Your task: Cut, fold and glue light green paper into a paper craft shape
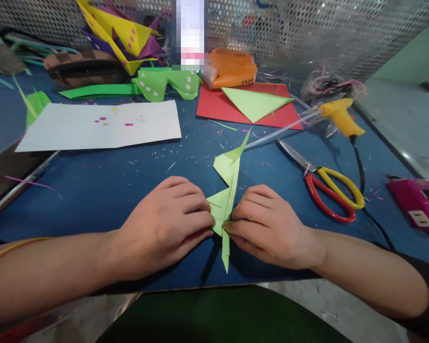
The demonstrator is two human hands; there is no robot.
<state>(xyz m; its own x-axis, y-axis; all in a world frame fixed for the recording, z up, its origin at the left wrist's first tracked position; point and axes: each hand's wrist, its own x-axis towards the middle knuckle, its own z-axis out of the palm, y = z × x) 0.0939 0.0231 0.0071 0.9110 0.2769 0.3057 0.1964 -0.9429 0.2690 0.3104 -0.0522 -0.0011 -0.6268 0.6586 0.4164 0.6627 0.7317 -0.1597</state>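
Note:
A light green paper cut-out (232,174) lies near the table's front edge, with a folded strip along its right side and a notch on its left. My left hand (171,224) pinches its left edge between bent fingers. From the other side my right hand (268,226) grips the folded strip, its fingertips pressed together there. The thumbs are largely hidden. Beyond the cut-out, a clear glue stick (282,131) runs into the yellow hot glue gun (338,114). Scissors with one red and one yellow handle (318,183) rest to the right of my right hand.
A white sheet (146,128) with small coloured scraps lies at the left. Behind are green paper glasses (168,85), a red sheet (214,107) under a folded green piece (255,102), and an orange packet (232,69). A magenta power socket (416,205) sits at the right.

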